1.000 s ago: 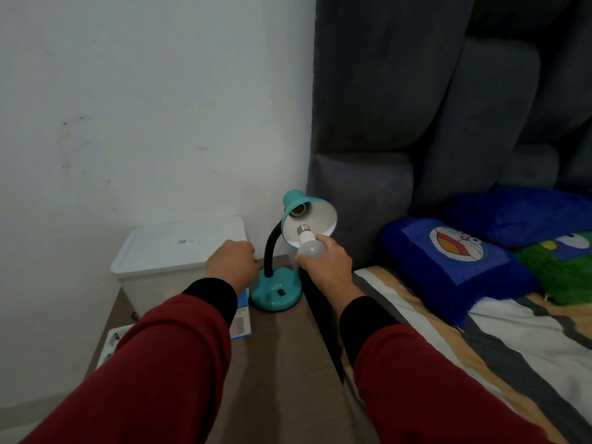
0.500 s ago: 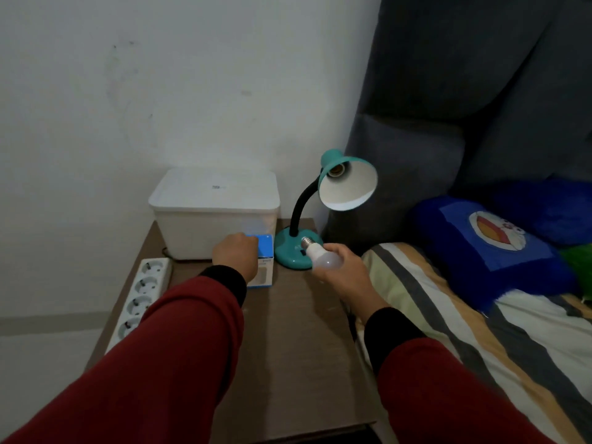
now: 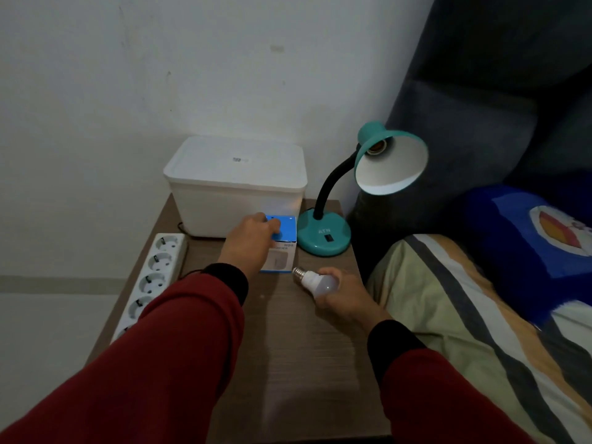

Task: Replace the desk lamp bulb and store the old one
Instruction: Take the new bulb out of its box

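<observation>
A teal desk lamp [image 3: 323, 235] with a black gooseneck stands at the back right of the brown bedside table [image 3: 307, 363]. Its shade [image 3: 392, 165] faces me and its socket holds no bulb. My right hand [image 3: 344, 296] grips a white bulb [image 3: 315, 282] low over the table, its metal screw base pointing left. My left hand [image 3: 251, 240] rests its fingers on top of a small blue and white bulb box [image 3: 282, 251], which stands just left of the lamp base.
A white lidded plastic container [image 3: 237, 184] sits at the back of the table against the wall. A white power strip [image 3: 153, 277] lies along the left edge. A bed with a striped sheet [image 3: 480, 331] and a blue pillow [image 3: 538, 232] borders the right side.
My right hand has carried the bulb down from the lamp shade to just above the table. My left hand has moved from the container's side onto the blue box. The view has tilted down.
</observation>
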`<action>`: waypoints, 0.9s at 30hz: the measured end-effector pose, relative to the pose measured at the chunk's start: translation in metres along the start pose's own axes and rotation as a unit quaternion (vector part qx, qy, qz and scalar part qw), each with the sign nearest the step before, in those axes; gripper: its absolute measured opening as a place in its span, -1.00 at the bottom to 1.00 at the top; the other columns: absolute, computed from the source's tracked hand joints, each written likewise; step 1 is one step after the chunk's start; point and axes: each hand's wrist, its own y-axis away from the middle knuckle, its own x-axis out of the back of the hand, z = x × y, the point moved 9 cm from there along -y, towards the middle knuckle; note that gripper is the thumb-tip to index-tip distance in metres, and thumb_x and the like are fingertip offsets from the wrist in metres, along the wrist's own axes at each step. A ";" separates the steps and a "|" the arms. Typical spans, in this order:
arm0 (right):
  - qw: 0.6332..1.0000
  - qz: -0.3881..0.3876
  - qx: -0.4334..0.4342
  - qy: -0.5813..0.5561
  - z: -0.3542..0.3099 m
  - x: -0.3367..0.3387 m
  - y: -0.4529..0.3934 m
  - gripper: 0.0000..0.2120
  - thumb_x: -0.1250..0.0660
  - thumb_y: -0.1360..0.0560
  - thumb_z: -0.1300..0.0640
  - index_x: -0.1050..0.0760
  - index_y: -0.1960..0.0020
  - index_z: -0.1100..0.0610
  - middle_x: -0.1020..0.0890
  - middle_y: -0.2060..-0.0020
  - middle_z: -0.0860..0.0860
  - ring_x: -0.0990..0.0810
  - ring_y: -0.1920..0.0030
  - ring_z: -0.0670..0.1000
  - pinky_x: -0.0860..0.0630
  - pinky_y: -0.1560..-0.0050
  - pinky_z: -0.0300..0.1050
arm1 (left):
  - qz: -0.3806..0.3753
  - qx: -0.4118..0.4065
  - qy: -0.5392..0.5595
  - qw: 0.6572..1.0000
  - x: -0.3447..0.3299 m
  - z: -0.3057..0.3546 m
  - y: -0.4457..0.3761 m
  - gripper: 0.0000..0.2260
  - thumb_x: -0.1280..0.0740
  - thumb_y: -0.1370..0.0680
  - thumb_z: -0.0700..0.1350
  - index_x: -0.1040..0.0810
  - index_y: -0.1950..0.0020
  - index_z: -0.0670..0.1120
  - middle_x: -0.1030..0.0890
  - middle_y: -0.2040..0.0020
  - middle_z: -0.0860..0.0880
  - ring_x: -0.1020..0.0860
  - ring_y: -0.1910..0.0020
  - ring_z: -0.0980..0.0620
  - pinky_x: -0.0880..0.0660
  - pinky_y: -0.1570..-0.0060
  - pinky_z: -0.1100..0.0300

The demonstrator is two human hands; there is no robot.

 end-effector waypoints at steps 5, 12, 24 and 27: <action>0.999 -0.031 0.018 0.014 -0.003 -0.009 -0.011 -0.37 -0.41 -0.35 0.29 -0.36 -0.38 0.07 -0.42 -0.31 0.06 -0.37 -0.10 -0.07 -0.33 -0.08 -0.22 | 0.028 -0.002 0.068 0.997 -0.004 -0.007 -0.001 -0.78 -0.32 -0.53 -0.17 -0.54 -0.17 -0.13 -0.51 -0.09 -0.18 -0.48 -0.09 -0.16 -0.46 -0.02 0.03; 0.998 -0.036 0.050 -0.005 -0.018 -0.007 -0.017 -0.34 -0.44 -0.39 0.20 -0.28 -0.43 0.06 -0.40 -0.36 0.05 -0.41 -0.19 -0.04 -0.38 0.06 -0.33 | 0.057 0.027 0.166 0.984 -0.006 -0.018 0.001 -0.77 -0.40 -0.48 -0.21 -0.58 -0.13 -0.16 -0.51 -0.07 -0.20 -0.47 -0.10 -0.14 -0.39 -0.08 0.12; 0.984 0.114 0.140 -0.009 -0.076 0.010 -0.017 -0.55 -0.36 -0.48 0.15 -0.42 -0.35 0.12 -0.48 -0.31 0.04 -0.46 -0.28 -0.05 -0.40 -0.14 -0.31 | 0.100 0.120 0.282 0.947 -0.019 -0.037 0.006 -0.58 -0.46 -0.43 -0.14 -0.47 -0.25 -0.13 -0.55 -0.21 -0.11 -0.52 -0.18 -0.01 -0.33 -0.06 0.36; 0.983 0.112 0.143 -0.038 -0.081 0.008 -0.018 -0.57 -0.33 -0.49 0.20 -0.43 -0.35 0.15 -0.47 -0.29 0.04 -0.44 -0.17 -0.14 -0.46 -0.06 -0.38 | 0.121 0.127 0.296 0.939 -0.016 -0.038 0.008 -0.60 -0.48 -0.41 -0.16 -0.50 -0.21 -0.14 -0.57 -0.19 -0.10 -0.54 -0.16 0.02 -0.32 -0.04 0.39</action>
